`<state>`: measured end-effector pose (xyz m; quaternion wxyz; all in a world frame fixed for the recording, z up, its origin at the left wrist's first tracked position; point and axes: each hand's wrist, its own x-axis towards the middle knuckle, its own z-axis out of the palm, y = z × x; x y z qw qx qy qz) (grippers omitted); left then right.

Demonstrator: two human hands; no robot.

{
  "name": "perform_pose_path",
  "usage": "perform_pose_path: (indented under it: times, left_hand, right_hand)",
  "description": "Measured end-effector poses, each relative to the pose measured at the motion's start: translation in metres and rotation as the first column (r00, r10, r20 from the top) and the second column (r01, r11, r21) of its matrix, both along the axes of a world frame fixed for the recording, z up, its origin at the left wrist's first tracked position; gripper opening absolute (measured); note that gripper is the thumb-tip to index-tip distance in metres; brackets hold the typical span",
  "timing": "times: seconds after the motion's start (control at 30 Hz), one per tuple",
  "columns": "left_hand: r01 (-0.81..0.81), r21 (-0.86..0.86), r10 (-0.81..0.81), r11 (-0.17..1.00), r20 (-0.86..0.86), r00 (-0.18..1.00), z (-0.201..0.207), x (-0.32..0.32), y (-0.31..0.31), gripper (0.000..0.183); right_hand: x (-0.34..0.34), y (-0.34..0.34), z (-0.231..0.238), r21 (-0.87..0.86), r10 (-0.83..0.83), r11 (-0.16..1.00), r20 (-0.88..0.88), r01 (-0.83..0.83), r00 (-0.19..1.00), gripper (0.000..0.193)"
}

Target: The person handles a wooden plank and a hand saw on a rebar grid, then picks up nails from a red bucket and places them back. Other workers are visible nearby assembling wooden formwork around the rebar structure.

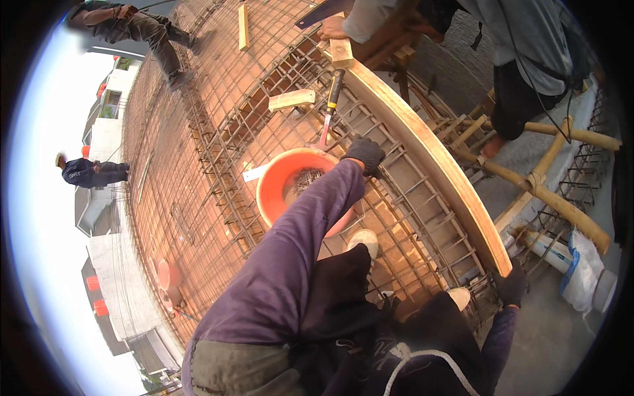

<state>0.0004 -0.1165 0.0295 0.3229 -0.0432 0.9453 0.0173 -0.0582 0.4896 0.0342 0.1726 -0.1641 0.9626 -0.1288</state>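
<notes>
My right hand (511, 287), in a dark glove, is closed on the near end of a long wooden plank (432, 155), which stands on edge along the rebar cage. My left hand (365, 155), also gloved, is closed over the bars of the rebar cage (422, 198); what its fingers grip is hidden. Beside my left forearm sits an orange bucket (269, 191) with loose nails (307, 178) inside. Beyond its rim lies a tool with a black-and-yellow handle (335, 91) and a red shaft; its head is unclear. A short piece of wood (291, 99) rests on the bars nearby.
At the plank's far end, a co-worker's hand (333, 28) presses a wood block (341, 51) beside a saw blade (320, 13). Rebar mesh (178, 171) covers the deck at left, where another person (155, 39) walks. Tied poles (538, 185) stand right of the plank, over a drop.
</notes>
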Motion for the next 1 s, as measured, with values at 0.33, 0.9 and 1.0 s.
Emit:
perform_pose_path:
  times: [0.33,0.9,1.0]
  left_hand:
    - [0.022,0.015,-0.022,1.0,0.006,1.0,-0.001,0.0,-0.002,0.05]
    - [-0.001,0.012,0.001,1.0,-0.016,1.0,-0.009,0.001,-0.005,0.047]
    - [0.009,0.012,-0.009,1.0,-0.035,0.999,-0.009,0.002,-0.006,0.046]
  right_hand:
    - [-0.002,-0.012,0.019,0.04,-0.017,0.999,0.054,0.015,0.998,0.065]
    - [-0.004,-0.008,0.014,0.058,0.006,0.998,0.062,-0.01,0.998,0.071]
    - [-0.004,-0.007,0.013,0.039,0.01,0.999,0.043,-0.011,0.999,0.071]
